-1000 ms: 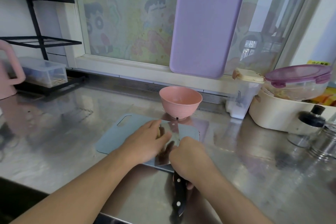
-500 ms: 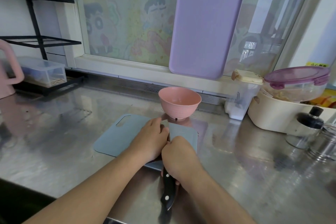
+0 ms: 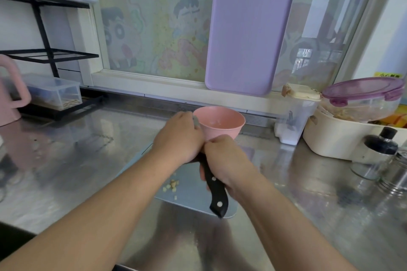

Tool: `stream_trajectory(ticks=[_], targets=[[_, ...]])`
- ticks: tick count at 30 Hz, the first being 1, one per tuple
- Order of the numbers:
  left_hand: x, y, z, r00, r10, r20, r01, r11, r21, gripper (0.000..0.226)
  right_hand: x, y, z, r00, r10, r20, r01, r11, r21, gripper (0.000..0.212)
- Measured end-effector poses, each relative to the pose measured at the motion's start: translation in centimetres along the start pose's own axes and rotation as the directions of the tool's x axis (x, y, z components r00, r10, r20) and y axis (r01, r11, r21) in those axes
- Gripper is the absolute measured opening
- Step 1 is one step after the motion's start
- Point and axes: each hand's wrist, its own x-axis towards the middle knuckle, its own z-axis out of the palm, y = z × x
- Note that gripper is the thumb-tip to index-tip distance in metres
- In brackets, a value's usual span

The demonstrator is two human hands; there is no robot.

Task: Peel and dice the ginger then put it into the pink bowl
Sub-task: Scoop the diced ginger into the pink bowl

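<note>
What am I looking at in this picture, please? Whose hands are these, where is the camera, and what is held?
No machine here: a person works with bare hands, filmed by a camera worn on the head, looking down. The right hand grips the black handle of a knife. The left hand rests against the blade beside the pink bowl, seemingly to push diced ginger in; the blade is mostly hidden. A few ginger bits lie on the blue cutting board, on a steel counter. A purple board leans against the window.

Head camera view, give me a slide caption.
Both hands lift the knife to the pink bowl; diced ginger remains on the board.
</note>
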Motion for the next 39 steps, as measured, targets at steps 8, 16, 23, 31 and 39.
stream_trajectory(ticks=[8, 16, 23, 31, 39], targets=[[6.7, 5.6, 1.3, 0.994, 0.096, 0.051, -0.094, 0.995, -0.044, 0.02, 4.7, -2.6, -6.1, 0.993, -0.029, -0.118, 0.035, 0.998, 0.047, 0.025], [12.0, 5.4, 7.3, 0.987, 0.127, 0.104, -0.111, 0.983, -0.147, 0.027, 11.1, -0.4, -9.8, 0.986, -0.012, -0.168, 0.011, 1.0, -0.009, 0.026], [13.0, 4.0, 9.0, 0.988, 0.139, 0.072, -0.126, 0.98, -0.153, 0.02, 13.1, 1.1, -10.6, 0.987, 0.023, -0.159, -0.021, 1.0, 0.014, 0.019], [11.2, 3.4, 7.2, 0.992, 0.036, 0.123, -0.035, 0.999, -0.007, 0.016, 13.5, 1.7, -11.8, 0.978, 0.034, -0.204, -0.028, 0.999, 0.031, 0.007], [10.7, 3.3, 5.7, 0.991, 0.132, -0.004, -0.13, 0.974, -0.188, 0.044, 13.3, 1.8, -11.6, 0.984, -0.021, -0.179, 0.014, 0.999, -0.041, 0.01]])
